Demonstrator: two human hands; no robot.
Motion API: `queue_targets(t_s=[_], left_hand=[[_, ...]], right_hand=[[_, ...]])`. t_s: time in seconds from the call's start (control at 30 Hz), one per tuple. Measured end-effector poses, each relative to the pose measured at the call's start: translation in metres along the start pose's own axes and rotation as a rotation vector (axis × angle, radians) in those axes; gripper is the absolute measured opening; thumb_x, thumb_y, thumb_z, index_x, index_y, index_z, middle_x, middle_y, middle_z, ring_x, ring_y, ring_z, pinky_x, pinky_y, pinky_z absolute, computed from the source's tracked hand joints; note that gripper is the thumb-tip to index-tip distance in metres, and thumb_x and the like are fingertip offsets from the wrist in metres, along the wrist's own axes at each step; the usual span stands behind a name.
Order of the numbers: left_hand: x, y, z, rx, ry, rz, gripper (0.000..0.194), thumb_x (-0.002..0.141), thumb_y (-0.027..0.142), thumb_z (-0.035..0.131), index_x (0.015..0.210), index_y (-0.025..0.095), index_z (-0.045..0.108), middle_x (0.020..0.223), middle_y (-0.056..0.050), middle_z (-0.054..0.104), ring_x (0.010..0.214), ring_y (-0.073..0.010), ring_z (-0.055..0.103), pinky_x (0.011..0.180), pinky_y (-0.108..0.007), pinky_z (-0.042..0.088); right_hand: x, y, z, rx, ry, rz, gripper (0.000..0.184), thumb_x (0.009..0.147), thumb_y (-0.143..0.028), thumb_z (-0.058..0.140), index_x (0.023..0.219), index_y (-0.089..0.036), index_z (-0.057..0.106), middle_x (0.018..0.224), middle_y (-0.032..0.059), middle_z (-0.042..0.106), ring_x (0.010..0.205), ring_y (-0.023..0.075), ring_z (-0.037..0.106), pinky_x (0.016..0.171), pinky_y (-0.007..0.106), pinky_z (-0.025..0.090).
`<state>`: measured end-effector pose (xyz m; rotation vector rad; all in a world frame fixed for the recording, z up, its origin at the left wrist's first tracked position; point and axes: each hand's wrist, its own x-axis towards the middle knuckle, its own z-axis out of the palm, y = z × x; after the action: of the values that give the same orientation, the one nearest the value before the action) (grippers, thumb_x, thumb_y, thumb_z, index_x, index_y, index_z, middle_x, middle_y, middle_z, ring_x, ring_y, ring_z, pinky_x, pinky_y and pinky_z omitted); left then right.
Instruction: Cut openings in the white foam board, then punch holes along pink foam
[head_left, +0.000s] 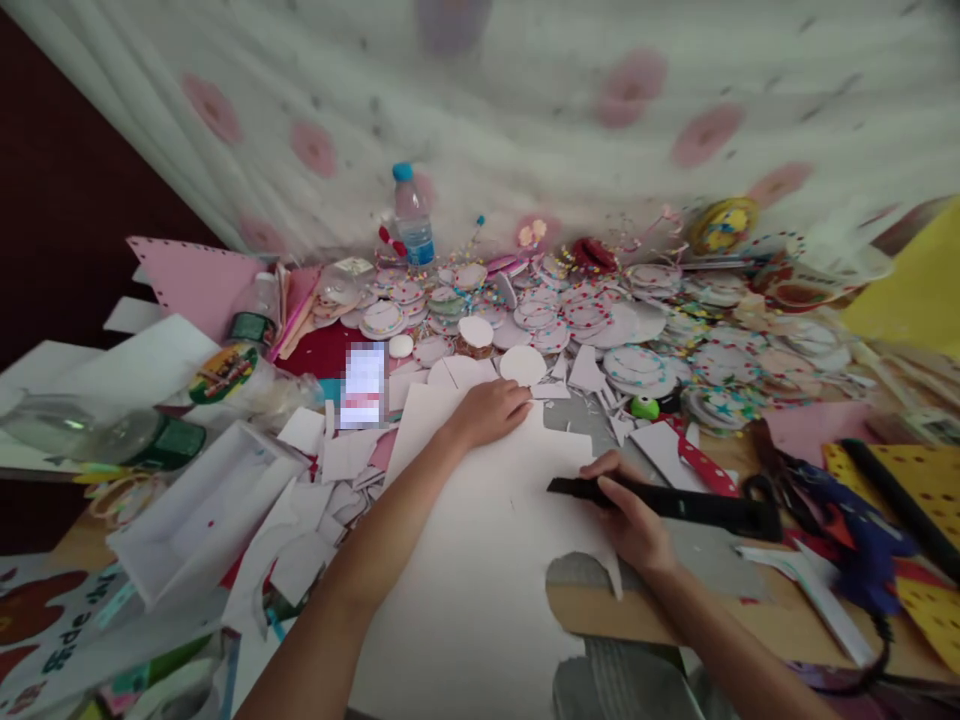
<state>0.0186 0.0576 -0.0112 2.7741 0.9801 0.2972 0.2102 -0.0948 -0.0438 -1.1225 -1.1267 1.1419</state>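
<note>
White card (450,580) lies centrally beneath the left hand (491,412), which rests palm down, seemingly gripping nothing. Over its right edge, the right hand (630,510) grasps a black cutter (697,508); should the card slide, the cutter could stray leftward.

Two bare forearms (409,505) — slim, smoothly tapering; bare hands (489,413) — slender fingers (517,394).

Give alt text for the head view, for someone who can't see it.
The right hand holds a black tool over a large white sheet, with the left hand resting on it. Paper scraps, decorated discs and bottles surround them.
</note>
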Motion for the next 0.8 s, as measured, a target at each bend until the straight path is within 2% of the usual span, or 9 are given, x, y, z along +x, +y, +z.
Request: queue_targets(t_s=[0.1,0.17,0.23,0.3,0.37,0.47,0.53,0.67,0.8], left_hand=[[-0.004,0.007,-0.009,0.032,0.002,0.014,0.030,0.097,0.026,0.036,0.108,0.015,0.062,0.101,-0.009,0.065,0.099,-0.0188,0.059,0.088,-0.032,0.045],[-0.015,0.015,-0.017,0.050,0.013,0.017,0.032,0.096,0.026,0.038,0.120,0.015,0.056,0.120,-0.012,0.061,0.113,-0.0205,0.055,0.098,-0.036,0.041],[-0.035,0.026,-0.026,0.069,0.026,0.007,0.040,0.096,0.028,0.040,0.131,0.012,0.049,0.138,-0.016,0.049,0.128,-0.0231,0.044,0.108,-0.040,0.033],[-0.061,0.040,-0.033,0.087,0.019,-0.007,0.044,0.096,0.032,0.040,0.134,0.010,0.046,0.145,-0.017,0.041,0.136,-0.0251,0.035,0.114,-0.044,0.024],[-0.089,0.055,-0.037,0.094,-0.031,-0.022,0.046,0.096,0.036,0.040,0.136,0.014,0.046,0.149,-0.015,0.036,0.141,-0.0249,0.027,0.116,-0.047,0.018],[-0.123,0.079,-0.038,0.063,-0.117,-0.046,0.048,0.095,0.041,0.038,0.138,0.020,0.044,0.153,-0.011,0.031,0.143,-0.0240,0.020,0.118,-0.049,0.012],[-0.137,0.093,-0.036,0.030,-0.138,-0.053,0.049,0.095,0.044,0.038,0.139,0.021,0.044,0.153,-0.010,0.031,0.144,-0.0240,0.019,0.118,-0.049,0.011],[-0.147,0.111,-0.037,-0.030,-0.138,-0.046,0.045,0.095,0.045,0.039,0.134,0.024,0.050,0.150,-0.007,0.037,0.143,-0.0223,0.021,0.119,-0.047,0.012],[-0.154,0.113,-0.044,-0.050,-0.128,-0.094,0.038,0.096,0.040,0.037,0.124,0.024,0.058,0.141,-0.005,0.050,0.140,-0.0209,0.028,0.120,-0.045,0.010]], right_hand=[[0.008,-0.002,0.004,0.086,0.020,0.003,0.017,0.088,-0.038,0.050,0.083,-0.022,0.056,0.068,-0.0002,0.048,0.048,0.0121,0.039,0.038,0.024,0.026],[0.011,-0.003,0.007,0.136,0.021,0.004,0.018,0.087,-0.038,0.052,0.081,-0.021,0.055,0.066,-0.0012,0.045,0.047,0.0110,0.038,0.038,0.023,0.024],[0.013,-0.004,0.008,0.178,0.016,0.004,0.018,0.086,-0.038,0.052,0.080,-0.021,0.054,0.063,-0.0027,0.041,0.046,0.0101,0.036,0.039,0.023,0.023],[0.014,-0.003,0.008,0.213,0.011,0.001,0.019,0.086,-0.038,0.052,0.079,-0.020,0.053,0.061,-0.0035,0.040,0.045,0.0095,0.034,0.040,0.023,0.022],[0.015,-0.002,0.008,0.239,0.007,0.000,0.018,0.085,-0.037,0.052,0.079,-0.020,0.053,0.060,-0.0040,0.040,0.045,0.0092,0.034,0.040,0.022,0.021],[0.016,-0.002,0.008,0.259,-0.001,-0.003,0.019,0.085,-0.038,0.052,0.078,-0.020,0.052,0.058,-0.0050,0.039,0.044,0.0089,0.032,0.040,0.022,0.020],[0.017,-0.003,0.009,0.258,-0.005,-0.005,0.020,0.084,-0.040,0.053,0.077,-0.021,0.051,0.057,-0.0053,0.038,0.043,0.0089,0.032,0.040,0.022,0.020],[0.016,-0.005,0.010,0.232,-0.014,-0.009,0.023,0.084,-0.043,0.054,0.076,-0.021,0.050,0.058,-0.0053,0.038,0.043,0.0089,0.032,0.040,0.023,0.021],[0.016,-0.006,0.009,0.208,-0.014,-0.014,0.024,0.085,-0.044,0.052,0.078,-0.022,0.049,0.055,-0.0064,0.035,0.042,0.0090,0.031,0.040,0.023,0.020]])
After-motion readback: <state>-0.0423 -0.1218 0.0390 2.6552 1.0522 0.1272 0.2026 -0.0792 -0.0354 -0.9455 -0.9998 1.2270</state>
